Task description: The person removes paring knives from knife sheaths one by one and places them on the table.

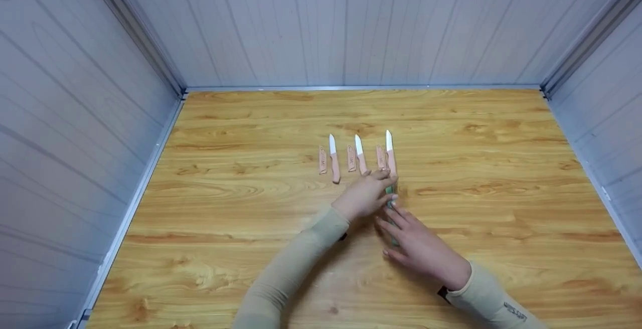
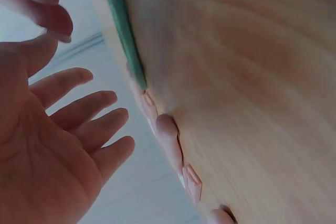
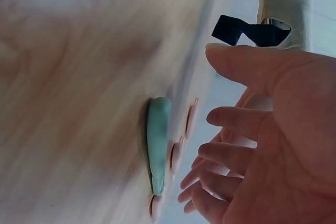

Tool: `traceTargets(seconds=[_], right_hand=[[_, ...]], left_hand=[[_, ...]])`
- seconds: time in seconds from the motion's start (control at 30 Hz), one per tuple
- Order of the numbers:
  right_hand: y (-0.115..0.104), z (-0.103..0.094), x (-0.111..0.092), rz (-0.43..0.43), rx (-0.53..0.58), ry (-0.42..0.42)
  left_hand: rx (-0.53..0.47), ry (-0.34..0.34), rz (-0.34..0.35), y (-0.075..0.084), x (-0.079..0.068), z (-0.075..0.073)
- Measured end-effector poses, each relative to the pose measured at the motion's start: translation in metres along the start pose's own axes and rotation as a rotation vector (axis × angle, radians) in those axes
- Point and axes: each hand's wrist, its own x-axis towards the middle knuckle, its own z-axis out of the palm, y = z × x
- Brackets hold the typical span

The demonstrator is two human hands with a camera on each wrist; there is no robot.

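A slim green knife point(image 1: 389, 190), with no bare blade showing, lies on the table partly hidden under both hands. In the left wrist view a joint crosses the green knife point(image 2: 124, 30) near the top. My left hand point(image 1: 367, 194) hovers over its far part, fingers spread and loosely bent, holding nothing. Over its near part is my right hand point(image 1: 424, 246), its fingers relaxed and the palm off the knife. The fingertips of the two hands come close together. Just beyond my left fingers lies a pink-handled knife point(image 1: 389, 151), blade pointing away, beside its pink sheath point(image 1: 380, 156).
Two more pink knives, the middle one point(image 1: 358, 151) and the left one point(image 1: 334, 161), lie in the same row. Each has a pink sheath, the middle sheath point(image 1: 351, 158) and left sheath point(image 1: 322, 160), on its left. Pale panel walls point(image 1: 321, 28) enclose the wooden table point(image 1: 225, 193).
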Motion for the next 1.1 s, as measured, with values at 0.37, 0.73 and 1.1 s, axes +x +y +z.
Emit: traceTargets(seconds=[0.37,0.73,1.1], right_hand=[[0.003,0.006,-0.004,-0.023,-0.012,-0.061],[0.005,0.008,-0.006,-0.036,-0.015,-0.04],[0.005,0.009,-0.006,-0.016,0.003,-0.082]], left_hand=[[0.162,-0.005,0.093,0.002,0.001,0.012],[0.167,-0.039,0.107,0.002,0.003,0.014],[0.326,-0.064,0.181,0.007,-0.003,0.01]])
